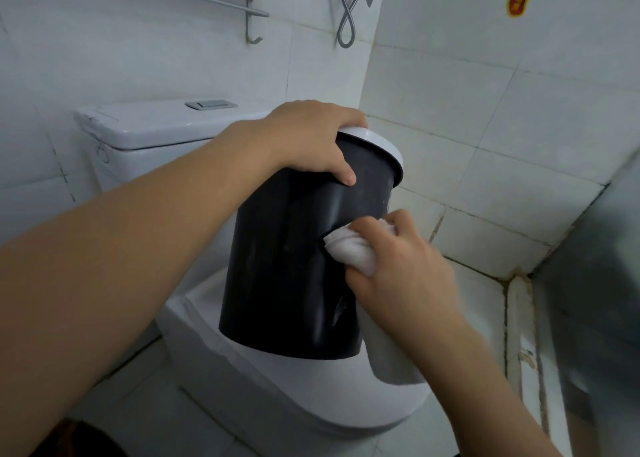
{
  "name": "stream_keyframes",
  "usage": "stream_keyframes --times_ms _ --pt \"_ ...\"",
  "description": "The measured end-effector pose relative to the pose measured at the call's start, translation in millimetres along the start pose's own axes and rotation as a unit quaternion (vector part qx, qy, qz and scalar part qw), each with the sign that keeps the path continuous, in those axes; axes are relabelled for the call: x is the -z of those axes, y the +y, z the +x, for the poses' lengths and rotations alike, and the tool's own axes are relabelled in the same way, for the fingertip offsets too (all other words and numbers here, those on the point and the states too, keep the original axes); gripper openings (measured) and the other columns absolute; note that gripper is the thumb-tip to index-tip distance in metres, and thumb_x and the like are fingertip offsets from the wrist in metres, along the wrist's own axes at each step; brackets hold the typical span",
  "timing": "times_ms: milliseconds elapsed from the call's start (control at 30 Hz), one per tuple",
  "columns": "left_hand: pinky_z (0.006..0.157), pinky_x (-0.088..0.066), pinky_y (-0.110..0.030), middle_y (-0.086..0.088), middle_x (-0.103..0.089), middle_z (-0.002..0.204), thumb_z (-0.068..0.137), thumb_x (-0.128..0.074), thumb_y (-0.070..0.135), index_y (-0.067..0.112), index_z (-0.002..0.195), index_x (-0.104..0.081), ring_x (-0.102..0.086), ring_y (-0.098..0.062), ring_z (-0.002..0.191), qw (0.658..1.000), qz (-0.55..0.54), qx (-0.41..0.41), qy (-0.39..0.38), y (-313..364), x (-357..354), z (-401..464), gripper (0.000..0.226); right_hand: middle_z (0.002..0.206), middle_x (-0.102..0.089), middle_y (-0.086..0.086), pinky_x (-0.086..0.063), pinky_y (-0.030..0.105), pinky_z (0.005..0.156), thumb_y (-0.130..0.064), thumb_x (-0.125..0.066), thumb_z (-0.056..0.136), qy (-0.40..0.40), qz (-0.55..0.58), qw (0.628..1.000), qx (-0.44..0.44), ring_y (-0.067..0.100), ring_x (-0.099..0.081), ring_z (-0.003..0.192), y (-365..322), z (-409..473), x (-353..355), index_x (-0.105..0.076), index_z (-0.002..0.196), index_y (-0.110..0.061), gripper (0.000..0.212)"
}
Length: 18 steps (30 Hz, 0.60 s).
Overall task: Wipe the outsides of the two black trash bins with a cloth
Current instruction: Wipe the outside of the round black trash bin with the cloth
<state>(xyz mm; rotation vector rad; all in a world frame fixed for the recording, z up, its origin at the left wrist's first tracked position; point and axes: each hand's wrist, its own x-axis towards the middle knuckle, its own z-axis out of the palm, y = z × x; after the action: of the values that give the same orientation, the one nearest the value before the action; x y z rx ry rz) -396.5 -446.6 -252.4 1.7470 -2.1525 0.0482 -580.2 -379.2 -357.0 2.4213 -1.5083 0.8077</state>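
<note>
1. My left hand grips the rim of the black trash bin, fingers curled over its white top ring and thumb pressed on the black wall. The bin is tilted with its top leaning away from me; it appears to rest on the closed toilet lid, towards the lid's front edge, though the contact itself is hidden.

2. My right hand is closed round a bunched white cloth, pressing it against the bin's right side about halfway up.

3. To wipe well, I should keep the left grip firm so the bin does not slide on the smooth lid, and push the cloth in long strokes from ring to base instead of dabbing.

4. I would turn the bin a little with the left hand after each pass, so every strip of wall meets the cloth.

5. Streaks show low on the wall near my right wrist; that patch probably needs extra pressure.

6. Only one bin is in view; the second remains to be done.
</note>
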Motion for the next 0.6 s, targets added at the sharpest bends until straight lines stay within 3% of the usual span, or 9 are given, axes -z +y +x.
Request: stream_keyframes --times_ms 133,367,467,600 --pt "0.086 -0.042 -0.034 0.014 -0.059 0.125 0.069 -0.079 0.052 0.044 0.133 -0.048 -0.050 -0.014 0.104 1.000 0.005 -0.005 -0.010 3 -1 2 0.072 0.103 -0.047 -0.007 -0.032 0.027 0.049 -0.036 -0.062 0.078 -0.012 0.004 1.000 0.018 0.015 -0.039 0.069 -1 -8 -2 -0.056 0.106 -0.038 0.029" --pt "0.089 -0.040 -0.033 0.010 -0.057 0.133 0.072 -0.078 0.052 0.042 0.139 -0.044 -0.053 -0.021 0.119 1.000 0.014 0.014 -0.002 -2 1 1 0.076 0.104 -0.041 -0.010 -0.037 0.029 0.055 -0.040 -0.057 0.084 -0.036 0.020 0.995 -0.090 0.017 -0.051 0.077 23 -5 -5 -0.054 0.111 -0.042 0.027" --pt "0.085 -0.038 -0.032 0.010 -0.058 0.132 0.072 -0.078 0.052 0.042 0.139 -0.045 -0.053 -0.021 0.118 1.000 0.018 0.014 0.001 0 0 3 0.075 0.105 -0.042 -0.009 -0.032 0.029 0.054 -0.037 -0.057 0.083 -0.031 0.010 0.997 -0.075 0.016 -0.042 0.074 12 -6 -4 -0.054 0.109 -0.039 0.026" --pt "0.084 -0.035 -0.031 0.009 -0.057 0.135 0.072 -0.077 0.053 0.041 0.140 -0.044 -0.052 -0.022 0.121 0.999 0.030 0.016 0.005 2 -2 4 0.076 0.101 -0.047 -0.004 -0.031 0.027 0.050 -0.030 -0.060 0.077 0.000 0.014 1.000 -0.011 0.018 -0.043 0.070 -4 -13 -8 -0.058 0.103 -0.033 0.026"
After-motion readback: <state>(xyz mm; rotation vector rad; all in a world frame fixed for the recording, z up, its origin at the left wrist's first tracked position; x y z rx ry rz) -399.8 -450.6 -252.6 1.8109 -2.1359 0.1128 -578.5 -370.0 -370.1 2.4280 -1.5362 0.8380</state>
